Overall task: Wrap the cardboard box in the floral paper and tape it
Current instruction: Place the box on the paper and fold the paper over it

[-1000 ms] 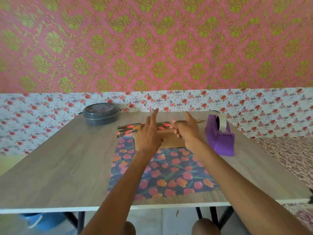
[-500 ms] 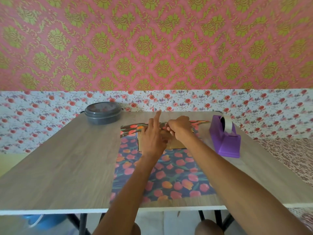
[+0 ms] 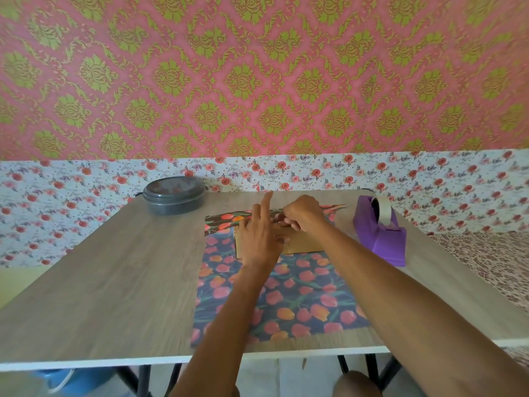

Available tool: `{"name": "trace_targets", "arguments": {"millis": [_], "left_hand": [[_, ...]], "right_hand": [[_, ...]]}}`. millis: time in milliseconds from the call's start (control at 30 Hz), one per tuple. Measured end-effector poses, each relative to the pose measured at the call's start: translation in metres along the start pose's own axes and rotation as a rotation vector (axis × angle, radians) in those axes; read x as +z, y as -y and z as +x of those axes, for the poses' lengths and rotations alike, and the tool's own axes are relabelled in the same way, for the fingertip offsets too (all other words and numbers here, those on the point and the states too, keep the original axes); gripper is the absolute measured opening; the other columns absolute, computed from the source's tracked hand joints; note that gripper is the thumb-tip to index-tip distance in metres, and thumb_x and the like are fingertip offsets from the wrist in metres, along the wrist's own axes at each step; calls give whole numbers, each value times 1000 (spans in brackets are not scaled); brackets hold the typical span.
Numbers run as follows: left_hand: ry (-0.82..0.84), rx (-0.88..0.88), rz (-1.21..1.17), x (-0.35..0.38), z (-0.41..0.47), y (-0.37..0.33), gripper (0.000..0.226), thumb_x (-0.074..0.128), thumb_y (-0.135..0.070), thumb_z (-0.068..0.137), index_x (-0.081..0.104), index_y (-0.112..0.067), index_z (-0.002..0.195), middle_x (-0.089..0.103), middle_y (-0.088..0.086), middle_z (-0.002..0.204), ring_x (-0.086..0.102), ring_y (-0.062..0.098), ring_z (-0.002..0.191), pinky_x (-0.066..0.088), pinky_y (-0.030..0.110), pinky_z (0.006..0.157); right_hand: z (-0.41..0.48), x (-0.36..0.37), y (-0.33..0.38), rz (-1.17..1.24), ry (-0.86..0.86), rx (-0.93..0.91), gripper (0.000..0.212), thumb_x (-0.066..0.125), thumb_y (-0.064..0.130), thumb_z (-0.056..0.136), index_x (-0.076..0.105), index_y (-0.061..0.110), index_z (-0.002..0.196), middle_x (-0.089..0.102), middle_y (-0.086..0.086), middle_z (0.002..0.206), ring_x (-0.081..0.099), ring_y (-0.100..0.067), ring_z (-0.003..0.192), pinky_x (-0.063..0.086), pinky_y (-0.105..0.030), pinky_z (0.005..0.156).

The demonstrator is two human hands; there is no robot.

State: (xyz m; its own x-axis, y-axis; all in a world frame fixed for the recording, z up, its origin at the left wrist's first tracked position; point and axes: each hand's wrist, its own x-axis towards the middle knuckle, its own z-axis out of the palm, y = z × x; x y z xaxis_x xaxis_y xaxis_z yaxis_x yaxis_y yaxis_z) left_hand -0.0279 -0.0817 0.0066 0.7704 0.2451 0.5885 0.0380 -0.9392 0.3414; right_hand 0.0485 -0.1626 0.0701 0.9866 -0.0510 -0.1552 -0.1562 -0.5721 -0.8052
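A brown cardboard box lies on a dark sheet of floral paper printed with red and orange tulips. The sheet's far edge is folded up over the top of the box. My left hand rests on the box's left part, its fingers straight and the index finger pointing up. Over the box top, my right hand is curled and pinches the folded far edge of the paper. The hands hide most of the box top.
A purple tape dispenser with a roll of clear tape stands right of the box. A round grey lidded container sits at the back left of the wooden table. Patterned wall behind.
My right hand went from open fingers to a curled pinch on the paper's far edge and shifted slightly left over the box. My left hand stayed on the box.
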Motion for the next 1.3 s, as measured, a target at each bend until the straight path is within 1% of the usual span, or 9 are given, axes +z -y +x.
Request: {"name": "trace_targets", "arguments": {"millis": [167, 267, 433, 567, 733, 900, 1133, 1200, 1300], "left_hand": [[40, -5, 32, -4, 2, -2, 102, 83, -40, 70, 20, -28, 149, 45, -1, 133, 59, 26, 105, 38, 37, 97], [57, 14, 85, -5, 1, -4, 88, 79, -40, 76, 27, -27, 145, 45, -2, 134, 57, 24, 111, 34, 36, 99], [33, 23, 18, 4, -5, -10, 82, 77, -24, 79, 29, -27, 145, 56, -4, 128, 52, 23, 118, 32, 38, 102], [30, 6, -144, 7, -7, -10, 92, 79, -9, 74, 26, -26, 147, 56, -1, 127, 49, 23, 120, 33, 39, 100], [-81, 68, -203, 10, -17, -12, 88, 69, 11, 60, 42, -20, 138, 48, 5, 131, 50, 26, 110, 35, 32, 84], [-153, 108, -184, 12, -19, -14, 90, 67, 14, 47, 46, -25, 126, 44, 5, 131, 42, 20, 111, 29, 32, 91], [-301, 87, -32, 0, -12, -11, 67, 75, 4, 61, 57, -23, 120, 56, 5, 120, 57, 25, 100, 43, 35, 73], [-178, 68, 54, -3, -6, -4, 70, 80, 0, 57, 59, -23, 121, 58, 3, 120, 58, 26, 104, 43, 37, 81], [-22, -10, 126, -8, -2, 7, 48, 83, -20, 68, 68, -31, 112, 62, -6, 118, 54, 21, 114, 30, 41, 100]], "right_hand": [[-3, 2, 3, -255, -61, -63, 30, 67, 22, 90, 63, 8, 63, 60, 2, 51, 50, -12, 42, 43, -23, 49], [-7, 0, 7, -367, -98, -102, 25, 65, 27, 89, 65, 11, 71, 58, 5, 50, 55, -10, 46, 39, -22, 50], [-12, -5, 8, -541, -70, -159, 17, 56, 25, 89, 62, 9, 84, 68, -5, 91, 67, -23, 92, 51, -29, 79], [-12, -7, 6, -574, -68, -191, 14, 61, 19, 86, 65, 7, 93, 67, -9, 109, 65, -29, 104, 53, -37, 93], [-9, -9, 4, -562, -19, -230, 15, 62, 17, 87, 58, 8, 77, 68, -11, 104, 68, -28, 99, 56, -36, 87], [-5, -14, -1, -523, -5, -216, 26, 61, 13, 89, 56, 8, 64, 60, -5, 66, 66, -23, 71, 57, -31, 76], [-6, -12, -4, -550, -37, -277, 9, 62, 12, 88, 59, 7, 82, 64, -10, 91, 68, -29, 97, 48, -30, 70], [-3, -12, -5, -519, -16, -256, 13, 67, 13, 85, 61, 6, 76, 68, -8, 82, 71, -25, 83, 55, -31, 69], [-1, -11, -7, -445, 7, -185, 25, 69, 18, 87, 64, 5, 67, 64, -1, 52, 56, -10, 36, 47, -19, 44]]}}
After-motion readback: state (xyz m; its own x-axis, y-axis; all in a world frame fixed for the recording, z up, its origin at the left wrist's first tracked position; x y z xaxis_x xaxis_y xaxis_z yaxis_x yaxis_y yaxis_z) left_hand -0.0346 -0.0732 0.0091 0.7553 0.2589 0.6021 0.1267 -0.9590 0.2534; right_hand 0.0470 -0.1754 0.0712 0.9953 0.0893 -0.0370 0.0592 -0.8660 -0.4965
